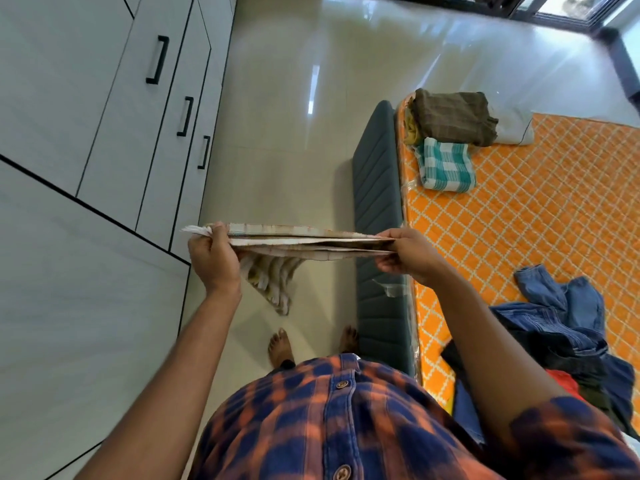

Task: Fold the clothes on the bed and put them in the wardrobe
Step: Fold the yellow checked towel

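Note:
I hold a white and brown patterned cloth (304, 242) stretched flat between both hands above the floor. My left hand (213, 258) grips its left end and my right hand (410, 252) pinches its right end. A loose part of the cloth hangs down below it. On the orange bed (540, 216) at the right lie a folded brown garment (453, 117) and a folded teal checked cloth (445, 164). A heap of unfolded blue jeans and dark clothes (568, 327) sits on the bed's near part. The white wardrobe (104, 109) with black handles fills the left.
A grey padded bed edge (377, 202) runs between the floor and the mattress. A white pillow (512, 128) lies behind the brown garment. My bare feet (280, 346) stand on the glossy tiled floor (294, 116) between wardrobe and bed. A dark window frame is at the top right.

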